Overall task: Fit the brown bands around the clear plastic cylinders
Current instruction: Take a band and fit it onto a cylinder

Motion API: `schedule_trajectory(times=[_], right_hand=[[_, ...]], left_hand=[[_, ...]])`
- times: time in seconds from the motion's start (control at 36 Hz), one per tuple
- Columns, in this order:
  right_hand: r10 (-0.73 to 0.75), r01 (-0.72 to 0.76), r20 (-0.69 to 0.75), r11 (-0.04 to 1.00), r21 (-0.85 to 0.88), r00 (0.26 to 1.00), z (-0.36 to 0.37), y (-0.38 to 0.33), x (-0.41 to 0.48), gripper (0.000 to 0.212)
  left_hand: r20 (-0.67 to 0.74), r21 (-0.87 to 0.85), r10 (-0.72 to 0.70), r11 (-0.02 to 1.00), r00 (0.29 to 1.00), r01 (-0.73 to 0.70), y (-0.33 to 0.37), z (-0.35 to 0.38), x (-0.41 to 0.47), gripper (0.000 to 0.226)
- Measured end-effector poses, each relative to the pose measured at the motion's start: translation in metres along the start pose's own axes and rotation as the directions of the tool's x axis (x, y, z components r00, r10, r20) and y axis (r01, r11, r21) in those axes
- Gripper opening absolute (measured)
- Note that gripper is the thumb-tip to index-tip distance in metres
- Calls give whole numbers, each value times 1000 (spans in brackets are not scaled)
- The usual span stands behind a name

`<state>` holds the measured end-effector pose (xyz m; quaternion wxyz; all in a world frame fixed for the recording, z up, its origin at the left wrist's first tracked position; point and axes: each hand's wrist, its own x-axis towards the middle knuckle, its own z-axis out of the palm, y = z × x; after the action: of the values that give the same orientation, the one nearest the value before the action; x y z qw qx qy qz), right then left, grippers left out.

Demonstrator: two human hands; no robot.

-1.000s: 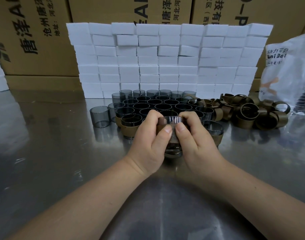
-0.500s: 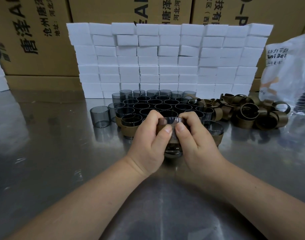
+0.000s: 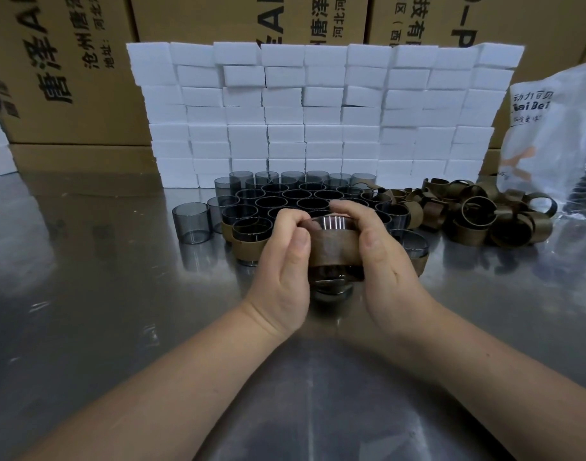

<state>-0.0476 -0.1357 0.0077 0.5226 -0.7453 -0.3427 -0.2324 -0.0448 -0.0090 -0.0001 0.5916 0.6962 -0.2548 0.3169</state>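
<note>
My left hand (image 3: 285,261) and my right hand (image 3: 381,257) clasp one clear cylinder (image 3: 330,224) from either side, just above the steel table. A brown band (image 3: 333,249) is wrapped around the cylinder's middle, its clear rim showing above and its base below. Behind my hands stands a cluster of several bare smoky cylinders (image 3: 301,197). A few banded cylinders (image 3: 248,239) sit at the front left of that cluster, and one more stands right of my right hand (image 3: 414,249). A heap of loose brown bands (image 3: 477,211) lies to the right.
A wall of stacked white foam blocks (image 3: 318,111) stands behind the cylinders, with cardboard boxes (image 3: 69,68) behind it. A printed plastic bag (image 3: 551,138) sits at the far right. One lone cylinder (image 3: 190,222) stands left of the cluster. The steel table (image 3: 102,311) reflects light.
My thumbs have moved apart from the cylinder's front, so the brown band around it now shows. Both hands still hold the cylinder at the same spot.
</note>
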Motion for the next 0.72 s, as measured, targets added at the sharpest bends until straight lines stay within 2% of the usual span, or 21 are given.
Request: schedule_trajectory(times=[0.08, 0.19, 0.36, 0.58, 0.72], right_hand=[[-21, 18, -43, 997, -77, 999, 1, 0, 0, 53], [-4, -2, -51, 993, -115, 999, -3, 2, 2, 39], [51, -38, 73, 983, -179, 996, 0, 1, 2, 59], [138, -118, 81, 970, -212, 987, 0, 3, 1, 72], [96, -92, 13, 983, -159, 995, 0, 0, 2, 32]], left_hand=[[-14, -17, 1, 1000, 1000, -2, -3, -1, 0, 35], [-62, -52, -26, 998, 998, 23, -6, -2, 2, 36], [-100, -74, -70, 995, 993, 62, -8, -2, 4, 39], [-79, -91, -96, 992, 992, 88, -9, -1, 1, 40], [-106, -114, -129, 987, 986, 116, -8, 0, 3, 43]])
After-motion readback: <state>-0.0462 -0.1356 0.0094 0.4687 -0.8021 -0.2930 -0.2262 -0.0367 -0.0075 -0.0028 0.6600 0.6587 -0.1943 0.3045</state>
